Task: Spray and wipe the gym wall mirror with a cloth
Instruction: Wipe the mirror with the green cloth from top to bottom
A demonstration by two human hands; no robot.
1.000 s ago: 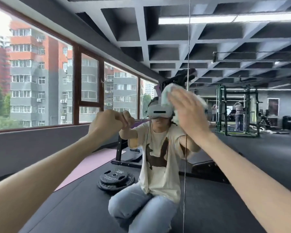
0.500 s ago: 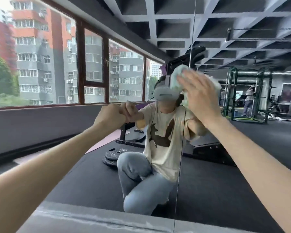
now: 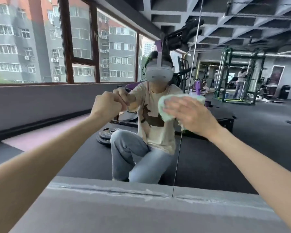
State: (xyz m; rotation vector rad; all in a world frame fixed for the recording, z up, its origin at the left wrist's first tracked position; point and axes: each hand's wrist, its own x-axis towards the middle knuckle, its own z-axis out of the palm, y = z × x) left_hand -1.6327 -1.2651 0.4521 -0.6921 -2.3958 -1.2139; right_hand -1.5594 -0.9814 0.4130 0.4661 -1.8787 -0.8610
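A brown-framed window wall (image 3: pixel 66 39) fills ten to eleven o'clock, with grey and orange apartment blocks (image 3: pixel 15 39) behind it. A dark coffered ceiling (image 3: pixel 242 22) spreads at one o'clock. At two o'clock stands a green steel power rack (image 3: pixel 233 78), with a black round bin (image 3: pixel 285 91) to its right. Stacked black weight plates (image 3: pixel 104 136) lie near centre on dark flooring, and a pink floor mat (image 3: pixel 40 133) lies at nine o'clock. A grey ledge (image 3: pixel 124 207) crosses at six o'clock.

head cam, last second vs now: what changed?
The right hand slid the pale green cloth down the wall mirror, from the reflected headset to chest height, flat fingers pressing it throughout. The left hand stayed fisted against the mirror.
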